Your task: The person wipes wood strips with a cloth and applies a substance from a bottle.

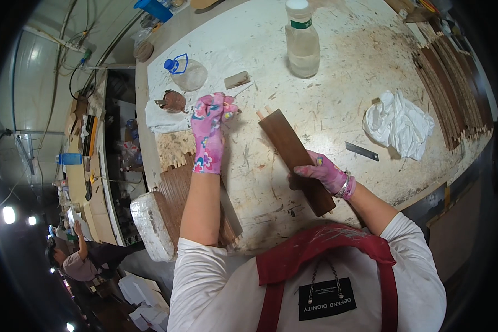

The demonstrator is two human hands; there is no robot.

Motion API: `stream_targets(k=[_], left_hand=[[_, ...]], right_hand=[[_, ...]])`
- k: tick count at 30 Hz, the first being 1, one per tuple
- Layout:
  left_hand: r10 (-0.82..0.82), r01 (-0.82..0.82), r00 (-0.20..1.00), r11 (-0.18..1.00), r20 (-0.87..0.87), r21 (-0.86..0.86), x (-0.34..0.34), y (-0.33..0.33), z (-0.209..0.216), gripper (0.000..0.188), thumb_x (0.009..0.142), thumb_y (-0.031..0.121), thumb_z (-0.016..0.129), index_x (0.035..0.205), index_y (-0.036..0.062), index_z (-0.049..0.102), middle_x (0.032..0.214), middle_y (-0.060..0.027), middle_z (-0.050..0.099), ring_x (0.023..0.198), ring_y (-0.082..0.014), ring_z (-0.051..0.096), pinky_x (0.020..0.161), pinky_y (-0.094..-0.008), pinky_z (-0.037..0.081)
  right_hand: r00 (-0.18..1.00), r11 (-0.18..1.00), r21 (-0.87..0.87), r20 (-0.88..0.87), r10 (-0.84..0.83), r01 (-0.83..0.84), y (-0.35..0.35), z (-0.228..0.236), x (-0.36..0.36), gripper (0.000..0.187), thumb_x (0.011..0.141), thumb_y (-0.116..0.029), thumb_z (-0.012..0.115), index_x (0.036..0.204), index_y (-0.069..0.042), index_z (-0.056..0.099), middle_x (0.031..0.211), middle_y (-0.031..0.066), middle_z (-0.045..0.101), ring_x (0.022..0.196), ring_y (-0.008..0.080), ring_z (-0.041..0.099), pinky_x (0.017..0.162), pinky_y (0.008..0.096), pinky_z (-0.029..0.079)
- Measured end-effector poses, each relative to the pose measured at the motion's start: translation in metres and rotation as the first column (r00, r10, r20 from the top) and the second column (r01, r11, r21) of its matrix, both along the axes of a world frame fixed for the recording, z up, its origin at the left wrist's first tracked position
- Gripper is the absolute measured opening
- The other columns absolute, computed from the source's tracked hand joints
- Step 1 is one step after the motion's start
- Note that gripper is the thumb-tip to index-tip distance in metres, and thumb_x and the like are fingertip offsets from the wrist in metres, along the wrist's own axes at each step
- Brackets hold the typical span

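Observation:
My right hand (325,174), in a pink patterned glove, grips a dark brown wooden board (288,143) near its lower half, thumb across the top face. Tilted over the table, the board has pale dowels standing out of its ends. My left hand (209,119), gloved the same way, is held over the table to the board's left, apart from it. Its fingers are curled together, and whatever they may hold is too small to name. Just beyond that hand are a grey block (237,80) and a brown-stained cup (174,102) on a white cloth (159,119).
Brown wooden pieces (170,191) are stacked under my left forearm, more (454,91) at the far right. A clear bottle (303,52), a blue-capped jug (191,74), a crumpled white cloth (399,126) and a flat metal blade (362,151) lie around the table. Another person (83,263) is at lower left.

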State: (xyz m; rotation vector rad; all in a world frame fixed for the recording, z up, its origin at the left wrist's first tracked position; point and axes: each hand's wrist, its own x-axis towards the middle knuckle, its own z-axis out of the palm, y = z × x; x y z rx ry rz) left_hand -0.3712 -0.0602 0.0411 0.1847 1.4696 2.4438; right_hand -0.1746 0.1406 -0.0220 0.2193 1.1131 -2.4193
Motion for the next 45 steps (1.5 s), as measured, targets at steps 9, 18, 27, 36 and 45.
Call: stream_targets(k=[9,18,27,36,45], left_hand=[[0.053,-0.254,0.949,0.711,-0.311,-0.656,-0.067,-0.036,-0.034,0.019,0.091,0.002,0.061,0.11,-0.0001,0.061,0.094,-0.0088,0.061,0.076,-0.0127,0.058,0.068,-0.0267,0.049],[-0.053,0.061,0.998,0.878,0.03,-0.474,0.055,0.009,0.015,0.032,0.099,0.019,0.054,0.126,0.0016,0.054,0.104,-0.0097,0.065,0.075,-0.0129,0.063,0.065,-0.0278,0.054],[-0.322,0.357,0.907,0.93,0.271,-0.091,0.138,0.033,0.011,0.037,0.099,0.027,0.054,0.122,-0.0014,0.051,0.112,-0.0167,0.064,0.1,-0.0244,0.065,0.091,-0.036,0.051],[-0.503,0.543,0.82,0.834,0.274,-0.094,0.158,0.06,0.007,0.035,0.097,0.027,0.058,0.116,-0.0028,0.054,0.094,-0.0127,0.065,0.086,-0.0202,0.066,0.078,-0.0309,0.053],[-0.395,0.497,0.862,0.778,0.317,-0.384,0.165,0.109,0.001,0.029,0.097,0.02,0.058,0.114,-0.0033,0.055,0.094,-0.0107,0.067,0.083,-0.019,0.067,0.077,-0.029,0.052]], right_hand=[[0.999,0.994,0.113,-0.054,-0.004,0.01,0.002,-0.012,0.001,0.048,0.091,-0.02,0.065,0.133,-0.002,0.05,0.106,0.0006,0.064,0.099,0.0076,0.058,0.093,0.0277,0.047],[0.987,0.993,0.011,-0.113,-0.113,0.115,-0.003,-0.004,0.007,0.037,0.092,-0.018,0.064,0.124,-0.002,0.055,0.098,0.0023,0.064,0.088,0.0095,0.06,0.083,0.0282,0.049],[0.901,0.373,0.919,-0.265,0.344,0.128,0.038,0.08,0.048,0.044,0.089,-0.033,0.064,0.126,-0.01,0.057,0.117,0.0137,0.062,0.104,0.0312,0.061,0.094,0.0339,0.046],[0.973,-0.595,0.771,-0.168,0.156,0.228,0.185,0.01,0.062,0.059,0.087,-0.045,0.061,0.137,-0.015,0.05,0.144,0.0164,0.043,0.135,0.0348,0.038,0.109,0.0534,0.028],[0.668,-0.091,0.664,-0.743,0.032,0.742,0.164,0.095,0.016,0.041,0.085,-0.033,0.065,0.119,-0.01,0.059,0.114,0.0166,0.059,0.098,0.0317,0.063,0.082,0.04,0.052]])
